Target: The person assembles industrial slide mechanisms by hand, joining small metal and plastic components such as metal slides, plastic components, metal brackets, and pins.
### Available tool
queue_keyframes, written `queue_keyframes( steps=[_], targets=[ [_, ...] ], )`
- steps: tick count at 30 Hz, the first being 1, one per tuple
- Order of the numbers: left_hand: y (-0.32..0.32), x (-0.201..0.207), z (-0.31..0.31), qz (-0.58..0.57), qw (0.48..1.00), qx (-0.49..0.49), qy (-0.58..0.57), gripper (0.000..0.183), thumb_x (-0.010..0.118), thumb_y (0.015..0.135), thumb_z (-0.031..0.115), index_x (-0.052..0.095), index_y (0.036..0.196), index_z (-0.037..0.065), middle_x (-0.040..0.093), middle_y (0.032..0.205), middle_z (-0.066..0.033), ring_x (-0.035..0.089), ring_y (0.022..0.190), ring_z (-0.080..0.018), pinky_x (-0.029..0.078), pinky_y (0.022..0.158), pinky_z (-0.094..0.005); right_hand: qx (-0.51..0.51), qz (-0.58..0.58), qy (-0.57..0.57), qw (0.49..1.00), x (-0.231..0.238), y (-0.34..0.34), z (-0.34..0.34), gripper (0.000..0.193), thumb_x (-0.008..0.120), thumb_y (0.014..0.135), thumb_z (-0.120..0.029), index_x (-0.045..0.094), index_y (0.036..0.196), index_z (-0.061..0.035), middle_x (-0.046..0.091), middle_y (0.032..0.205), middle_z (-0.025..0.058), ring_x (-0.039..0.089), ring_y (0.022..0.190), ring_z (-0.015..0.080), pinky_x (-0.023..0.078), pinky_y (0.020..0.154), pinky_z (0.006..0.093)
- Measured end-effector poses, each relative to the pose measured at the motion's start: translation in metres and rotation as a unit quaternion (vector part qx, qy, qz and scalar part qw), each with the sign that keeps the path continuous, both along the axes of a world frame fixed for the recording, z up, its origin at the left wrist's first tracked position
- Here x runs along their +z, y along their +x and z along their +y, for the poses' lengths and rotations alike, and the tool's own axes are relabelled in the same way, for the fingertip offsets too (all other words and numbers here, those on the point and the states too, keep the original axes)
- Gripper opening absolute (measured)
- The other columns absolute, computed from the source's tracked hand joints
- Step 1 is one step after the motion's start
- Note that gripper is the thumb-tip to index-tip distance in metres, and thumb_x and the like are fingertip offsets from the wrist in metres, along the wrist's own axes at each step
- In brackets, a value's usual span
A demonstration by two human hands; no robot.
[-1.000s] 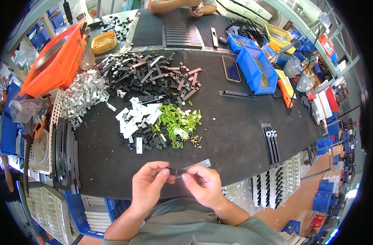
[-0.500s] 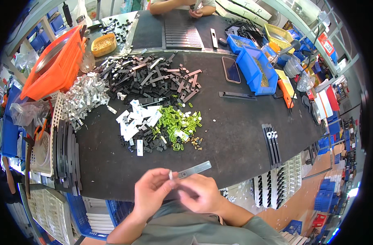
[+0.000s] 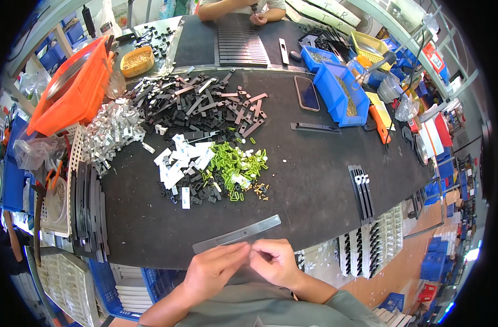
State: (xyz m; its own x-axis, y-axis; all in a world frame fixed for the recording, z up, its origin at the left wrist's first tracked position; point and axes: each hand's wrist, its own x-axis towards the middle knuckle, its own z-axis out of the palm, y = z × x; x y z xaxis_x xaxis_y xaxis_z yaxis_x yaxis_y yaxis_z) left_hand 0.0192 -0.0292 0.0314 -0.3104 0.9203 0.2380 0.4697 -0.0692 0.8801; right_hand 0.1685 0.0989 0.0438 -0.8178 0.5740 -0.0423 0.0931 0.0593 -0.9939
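Taking twelve o'clock as straight away from the person, the flat grey strip (image 3: pixel 237 234) lies on the desk (image 3: pixel 314 185) at about eleven o'clock from the point where the fingertips of both hands meet, and only just beyond them. Its long axis runs aslant, one end between eight and nine o'clock, the other between two and three, with a darker slot-like mark near its middle. The left hand (image 3: pixel 216 268) is the nearer: its fingers, laid together, run alongside the strip's near edge, while the right hand (image 3: pixel 276 265), fingers curled and thumb drawn in, sits at about five o'clock from the strip, seemingly apart from it. Neither grip is on the strip; whether anything small is pinched where the fingertips come together cannot be told, since the fingers cover that spot. It is also unclear whether the left fingers touch the strip's edge or merely pass above it. Farther off at twelve o'clock lies a heap of green rings (image 3: pixel 227 158), too tangled to count; beyond it, the co-worker (image 3: pixel 258 19) is cut off by the upper border, and what those hands hold is hard to make out.
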Motion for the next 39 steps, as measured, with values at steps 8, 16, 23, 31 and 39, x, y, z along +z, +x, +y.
queue_keyframes(
  steps=[8,16,23,31,39],
  targets=[
    [-0.044,0.029,-0.005,-0.251,0.938,0.234,0.047,0.037,0.076,0.081,-0.013,0.07,0.117,-0.007,0.073,0.111,-0.014,0.071,0.1,-0.0205,0.059,0.09,-0.033,0.198,0.0,0.306,0.931,-0.049,-0.021,-0.068,0.021,0.077,0.085,-0.02,0.07,0.095,-0.0028,0.069,0.077,0.0092,0.069,0.069,0.0261,0.055,0.058,0.0393],
    [-0.042,0.022,0.01,0.045,0.976,0.215,0.008,0.039,0.083,0.078,-0.005,0.071,0.115,0.0,0.075,0.109,-0.0125,0.073,0.09,-0.0182,0.06,0.079,-0.0308,0.172,0.028,0.521,0.835,-0.034,-0.03,-0.043,0.049,0.074,0.084,-0.024,0.066,0.122,0.0053,0.064,0.128,0.0205,0.058,0.129,0.0363,0.043,0.113,0.0507],
    [-0.021,0.016,0.03,0.084,0.983,0.165,-0.01,0.033,0.081,0.079,-0.004,0.074,0.111,0.002,0.073,0.105,-0.0147,0.073,0.087,-0.0248,0.059,0.073,-0.0323,0.179,-0.104,0.491,0.846,-0.064,-0.019,-0.054,0.051,0.065,0.087,-0.023,0.061,0.132,0.001,0.057,0.139,0.0208,0.044,0.143,0.0389,0.029,0.123,0.0557],
    [0.062,-0.035,0.068,0.263,0.923,0.268,-0.085,0.027,0.079,0.073,0.005,0.077,0.1,0.005,0.073,0.102,-0.01,0.069,0.095,-0.0289,0.055,0.084,-0.0374,0.209,-0.058,0.278,0.936,-0.113,-0.014,-0.066,0.048,0.05,0.099,-0.017,0.051,0.144,-0.0001,0.053,0.146,0.0169,0.047,0.141,0.029,0.035,0.12,0.0441],
    [0.113,-0.072,0.08,0.385,0.717,0.536,-0.226,0.044,0.072,0.087,0.021,0.067,0.126,0.004,0.071,0.125,-0.0109,0.065,0.122,-0.025,0.044,0.115,-0.0341,0.139,0.076,-0.106,0.982,-0.105,-0.023,-0.072,0.049,0.037,0.109,-0.015,0.037,0.156,0.0014,0.041,0.16,0.0139,0.039,0.148,0.0234,0.031,0.123,0.0394]
  ],
)
